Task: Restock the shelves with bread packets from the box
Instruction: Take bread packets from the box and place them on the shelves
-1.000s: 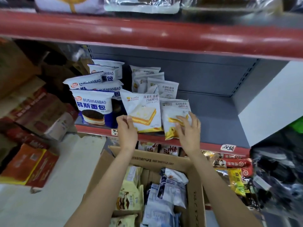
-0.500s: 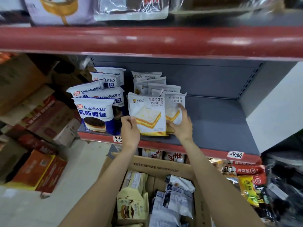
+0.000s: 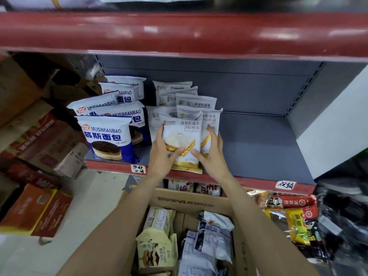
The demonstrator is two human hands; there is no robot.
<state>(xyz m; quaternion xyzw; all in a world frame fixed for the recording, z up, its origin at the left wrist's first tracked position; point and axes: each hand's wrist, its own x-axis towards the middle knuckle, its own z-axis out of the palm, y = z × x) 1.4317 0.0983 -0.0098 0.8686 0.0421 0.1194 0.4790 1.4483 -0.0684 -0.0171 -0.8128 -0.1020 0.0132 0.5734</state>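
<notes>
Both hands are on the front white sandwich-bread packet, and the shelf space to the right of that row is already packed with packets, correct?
Not quite. The head view shows the left hand and right hand on the front white sandwich-bread packet, but the grey shelf to the right of that row is bare, not packed. The blue-and-white mousse-bread packets stand to its left.

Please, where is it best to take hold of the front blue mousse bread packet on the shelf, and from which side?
Probably the crimped top seal of the front blue packet, pinched from above and in front. It stands upright at the shelf edge, its top is free, and more blue packets crowd behind it, so the sides and back are harder to reach.
</notes>
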